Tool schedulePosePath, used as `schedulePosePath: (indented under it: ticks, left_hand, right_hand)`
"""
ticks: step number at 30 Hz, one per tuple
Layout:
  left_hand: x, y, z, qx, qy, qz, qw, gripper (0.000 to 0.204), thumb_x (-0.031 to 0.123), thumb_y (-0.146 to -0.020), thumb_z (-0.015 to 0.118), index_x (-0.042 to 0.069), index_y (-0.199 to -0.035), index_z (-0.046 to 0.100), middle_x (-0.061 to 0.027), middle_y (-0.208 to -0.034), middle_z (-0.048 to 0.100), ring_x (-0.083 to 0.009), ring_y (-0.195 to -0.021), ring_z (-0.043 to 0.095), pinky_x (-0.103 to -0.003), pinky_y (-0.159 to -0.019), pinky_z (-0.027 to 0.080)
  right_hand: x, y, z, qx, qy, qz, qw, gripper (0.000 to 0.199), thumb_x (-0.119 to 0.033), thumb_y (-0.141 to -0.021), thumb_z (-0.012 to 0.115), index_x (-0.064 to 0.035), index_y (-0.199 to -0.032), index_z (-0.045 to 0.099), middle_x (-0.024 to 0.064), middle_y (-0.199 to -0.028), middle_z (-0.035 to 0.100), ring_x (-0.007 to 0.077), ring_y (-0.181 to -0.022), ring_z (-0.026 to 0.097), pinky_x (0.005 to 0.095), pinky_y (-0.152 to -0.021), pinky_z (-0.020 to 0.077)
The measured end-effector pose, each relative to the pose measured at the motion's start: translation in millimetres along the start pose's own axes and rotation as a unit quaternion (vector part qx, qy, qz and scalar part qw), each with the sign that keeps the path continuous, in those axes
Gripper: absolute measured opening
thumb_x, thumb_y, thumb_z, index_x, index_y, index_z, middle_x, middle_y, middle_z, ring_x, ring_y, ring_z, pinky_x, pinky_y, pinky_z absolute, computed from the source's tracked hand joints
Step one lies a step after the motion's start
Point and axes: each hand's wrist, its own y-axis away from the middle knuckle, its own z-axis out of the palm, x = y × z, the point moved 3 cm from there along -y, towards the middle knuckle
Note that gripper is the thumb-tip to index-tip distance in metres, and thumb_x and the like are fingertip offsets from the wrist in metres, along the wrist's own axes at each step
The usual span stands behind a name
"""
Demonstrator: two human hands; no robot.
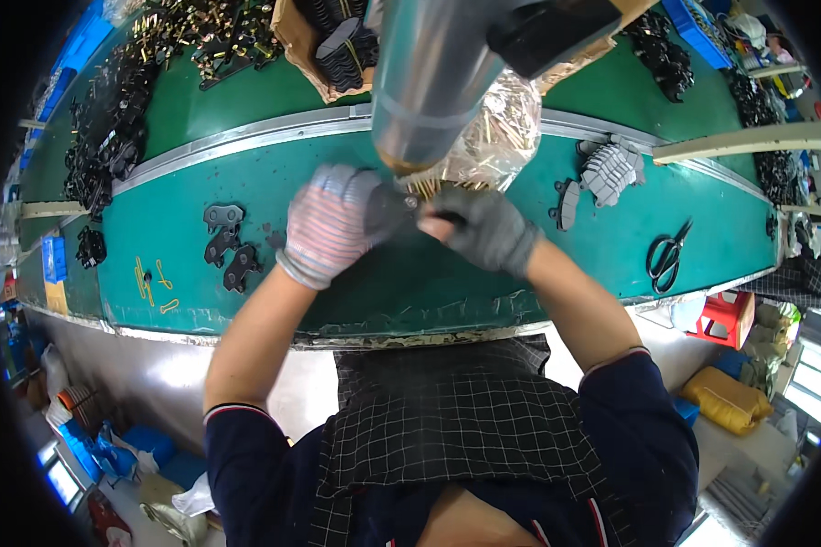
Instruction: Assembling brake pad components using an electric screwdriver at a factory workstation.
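Note:
My left hand (330,223), in a striped glove, is curled at the middle of the green table; its fingertips are blurred. Facing it, my right hand (491,232) wears a dark grey glove with the thumb tip bare, and its fingers are pinched together. Whatever lies between the hands is too smeared and covered to name. Just beyond them, a clear plastic bag (511,114) holds many thin brass-coloured pins, some spilling toward my right fingers. Several dark brake pad plates (223,217) lie left of my left hand. Right of my right hand, a single grey brake pad (566,204) lies beside a stack of grey brake pads (614,170).
A large metal cylinder (429,87) hangs above the bag. Black scissors (668,260) lie at the right, and yellow rubber bands (144,281) at the left. Past a metal rail (246,139) stand a cardboard box (298,41) of pads and heaps of dark parts (109,128).

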Motion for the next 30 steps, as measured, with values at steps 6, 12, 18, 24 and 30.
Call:
schedulePosePath:
  ticks: [6, 12, 18, 24, 30]
  left_hand:
    - [35.2, 44.5, -9.2, 0.051, 0.454, -0.390, 0.799, 0.048, 0.027, -0.069, 0.080, 0.004, -0.105, 0.058, -0.0130, -0.091, 0.065, -0.0243, -0.078, 0.064, -0.036, -0.071, 0.053]
    - [68.9, 66.4, 13.4, 0.101, 0.693, -0.452, 0.553, 0.063, 0.043, -0.073, 0.078, 0.001, -0.113, 0.053, -0.0077, -0.096, 0.063, -0.0172, -0.085, 0.064, -0.031, -0.069, 0.055]
    - [79.2, 74.6, 15.8, 0.093, 0.750, -0.464, 0.462, 0.072, 0.061, -0.075, 0.067, 0.002, -0.114, 0.054, -0.0087, -0.089, 0.064, -0.0199, -0.078, 0.064, -0.031, -0.065, 0.053]
    - [86.7, 56.7, 15.3, 0.112, 0.767, -0.514, 0.369, 0.078, 0.067, -0.075, 0.063, 0.009, -0.125, 0.047, -0.0063, -0.086, 0.062, -0.0201, -0.076, 0.063, -0.033, -0.059, 0.052]
    - [80.8, 66.5, 26.0, 0.114, 0.781, -0.493, 0.366, 0.079, 0.066, -0.076, 0.063, 0.015, -0.132, 0.041, -0.0041, -0.086, 0.060, -0.0191, -0.075, 0.062, -0.033, -0.056, 0.050]
  right_hand:
    - [31.9, 4.4, -21.0, 0.177, 0.448, -0.099, 0.871, 0.022, -0.023, -0.086, 0.058, -0.0064, -0.097, 0.067, 0.0153, -0.092, 0.065, 0.0326, -0.084, 0.063, 0.0423, -0.075, 0.0508]
    - [17.5, -26.7, -25.1, -0.029, 0.584, -0.053, 0.809, 0.022, -0.026, -0.085, 0.061, -0.0088, -0.097, 0.068, 0.0137, -0.087, 0.064, 0.0315, -0.079, 0.062, 0.0425, -0.072, 0.0498]
    - [19.5, 0.9, -39.3, 0.073, 0.427, -0.187, 0.882, 0.017, -0.019, -0.084, 0.065, -0.0065, -0.095, 0.067, 0.0140, -0.082, 0.064, 0.0308, -0.076, 0.063, 0.0404, -0.070, 0.0511]
    - [43.4, 0.5, -42.1, 0.148, 0.065, -0.051, 0.985, 0.019, -0.013, -0.077, 0.073, -0.0074, -0.094, 0.066, 0.0128, -0.085, 0.064, 0.0291, -0.076, 0.064, 0.0373, -0.067, 0.0524]
    - [14.4, 12.3, -32.6, 0.177, 0.379, -0.194, 0.887, 0.017, -0.018, -0.081, 0.070, -0.0096, -0.095, 0.066, 0.0117, -0.084, 0.065, 0.0270, -0.075, 0.065, 0.0373, -0.066, 0.0520]
